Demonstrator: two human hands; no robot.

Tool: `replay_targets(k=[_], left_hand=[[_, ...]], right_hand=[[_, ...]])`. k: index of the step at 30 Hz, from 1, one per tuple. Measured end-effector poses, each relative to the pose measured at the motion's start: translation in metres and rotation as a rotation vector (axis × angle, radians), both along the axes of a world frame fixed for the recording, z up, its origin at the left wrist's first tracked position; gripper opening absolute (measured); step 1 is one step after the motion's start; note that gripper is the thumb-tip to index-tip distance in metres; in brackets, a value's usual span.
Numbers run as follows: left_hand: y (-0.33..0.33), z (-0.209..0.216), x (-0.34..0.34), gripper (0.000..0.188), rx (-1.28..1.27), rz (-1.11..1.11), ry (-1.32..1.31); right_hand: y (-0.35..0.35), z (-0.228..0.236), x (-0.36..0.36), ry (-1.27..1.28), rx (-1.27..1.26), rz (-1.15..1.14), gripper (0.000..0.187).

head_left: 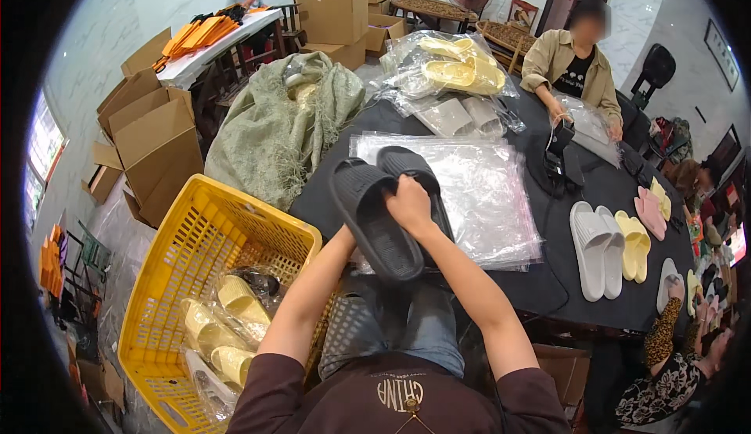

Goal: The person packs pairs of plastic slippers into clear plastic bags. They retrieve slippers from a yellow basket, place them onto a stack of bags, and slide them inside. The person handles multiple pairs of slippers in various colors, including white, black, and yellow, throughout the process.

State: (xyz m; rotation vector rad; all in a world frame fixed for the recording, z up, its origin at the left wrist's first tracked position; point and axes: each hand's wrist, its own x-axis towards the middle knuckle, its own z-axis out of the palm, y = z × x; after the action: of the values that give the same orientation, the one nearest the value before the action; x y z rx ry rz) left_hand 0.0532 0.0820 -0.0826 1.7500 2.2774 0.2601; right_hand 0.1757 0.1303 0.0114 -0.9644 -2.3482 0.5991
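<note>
A pair of black slide slippers (379, 234) is held up over the near edge of the black table, soles facing down, one slipper in front of the other. My right hand (408, 203) is closed around their inner edges, between the two straps. My left hand goes behind the nearer slipper, with only the wrist (344, 240) showing, so its fingers are hidden. Just behind the slippers lies a stack of clear plastic bags (477, 199), flat on the table.
A yellow plastic crate (301, 238) with bagged slippers stands at my left, beside a green woven sack (274, 129). Bagged yellow slippers (465, 70) lie at the back. Grey slippers (596, 246) and yellow slippers (632, 242) sit at right. Across the table a person (579, 66) handles plastic bags.
</note>
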Motion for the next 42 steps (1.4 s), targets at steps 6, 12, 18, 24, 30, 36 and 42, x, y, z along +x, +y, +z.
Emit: replay_targets(k=[6, 12, 18, 24, 30, 36, 42], left_hand=[[0.001, 0.011, -0.001, 0.06, -0.043, 0.082, 0.045], [0.0, 0.021, 0.007, 0.06, 0.231, 0.142, 0.316], [0.001, 0.035, 0.018, 0.065, 0.198, 0.213, 0.156], [0.005, 0.039, 0.019, 0.066, 0.12, 0.204, 0.158], [0.043, 0.107, 0.013, 0.067, -0.381, 0.205, 0.192], [0.048, 0.032, -0.004, 0.065, 0.268, 0.264, 0.255], [0.051, 0.033, -0.007, 0.065, 0.178, 0.301, 0.223]], right_hand=[[0.017, -0.018, 0.024, -0.078, 0.038, -0.119, 0.032], [0.032, -0.017, 0.053, -0.151, 0.061, -0.179, 0.036], [0.071, -0.021, 0.102, -0.168, 0.115, -0.349, 0.034], [0.109, -0.02, 0.146, -0.127, -0.009, -0.604, 0.039], [0.108, -0.032, 0.139, -0.189, 0.083, -0.61, 0.044], [0.112, -0.034, 0.143, -0.144, 0.081, -0.568, 0.041], [0.092, 0.008, 0.089, -0.075, 0.232, -0.353, 0.029]])
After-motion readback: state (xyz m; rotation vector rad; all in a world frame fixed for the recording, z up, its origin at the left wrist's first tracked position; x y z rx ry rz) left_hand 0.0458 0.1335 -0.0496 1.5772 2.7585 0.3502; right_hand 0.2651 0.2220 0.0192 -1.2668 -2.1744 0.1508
